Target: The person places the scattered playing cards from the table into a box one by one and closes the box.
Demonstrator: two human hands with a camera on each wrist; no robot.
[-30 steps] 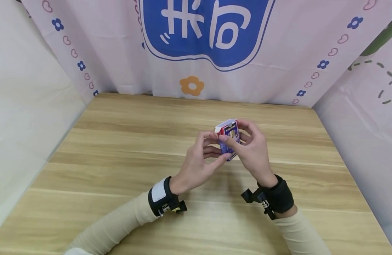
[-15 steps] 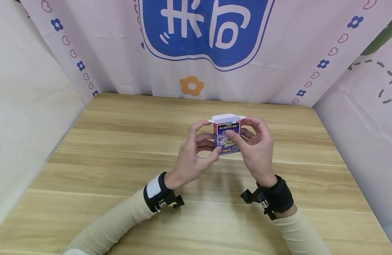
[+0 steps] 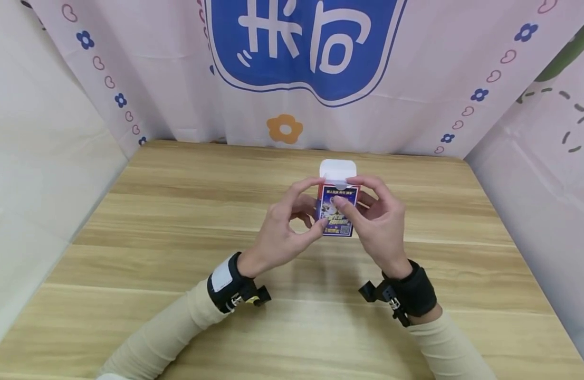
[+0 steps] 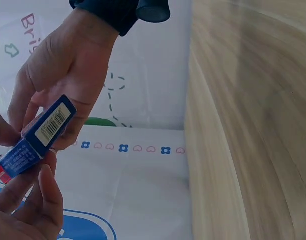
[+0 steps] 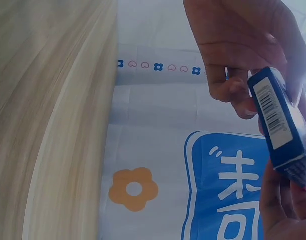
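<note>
A small blue-and-red cardboard card box point(image 3: 337, 224) is held upright above the table, its white top flap point(image 3: 338, 168) standing up and open. My left hand point(image 3: 284, 229) holds its left side, index finger at the top corner and thumb at the lower front edge. On the other side my right hand point(image 3: 382, 227) grips it, thumb pressed on the printed front and index finger at the top right corner. Both wrist views see the barcoded underside of the box point(image 4: 51, 125) point(image 5: 274, 115). What lies inside the box is hidden.
The wood-grain table point(image 3: 178, 237) spreads beneath both hands. A pale printed curtain point(image 3: 178, 68) with a blue emblem hangs at its far edge, and white cloth walls point(image 3: 40, 158) close both sides. Each wrist carries a black strap point(image 3: 412, 290) with a small camera.
The box has turned from an angled pose to face the head camera. Its top flap has swung up to stand upright, and the left hand has shifted slightly left.
</note>
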